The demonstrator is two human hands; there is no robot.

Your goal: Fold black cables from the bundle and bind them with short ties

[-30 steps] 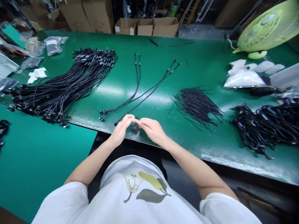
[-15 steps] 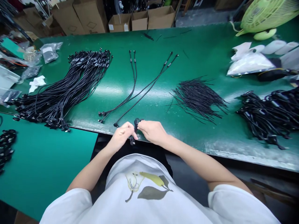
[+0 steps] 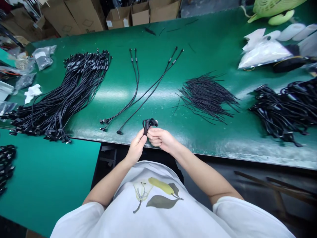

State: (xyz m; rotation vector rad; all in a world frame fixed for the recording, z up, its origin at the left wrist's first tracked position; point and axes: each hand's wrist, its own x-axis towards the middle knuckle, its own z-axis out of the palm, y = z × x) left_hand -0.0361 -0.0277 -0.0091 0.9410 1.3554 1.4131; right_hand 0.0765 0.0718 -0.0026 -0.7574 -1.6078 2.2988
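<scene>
Head view: folded black cable (image 3: 149,123), seemingly light and limp, best held below its loop, pinched there by left hand (image 3: 138,147) and right hand (image 3: 161,138).

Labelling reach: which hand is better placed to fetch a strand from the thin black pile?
Right, likely. The right hand lies on the side of the strand pile; the left hand would have to cross over it while both pinch the folded cable.
</scene>
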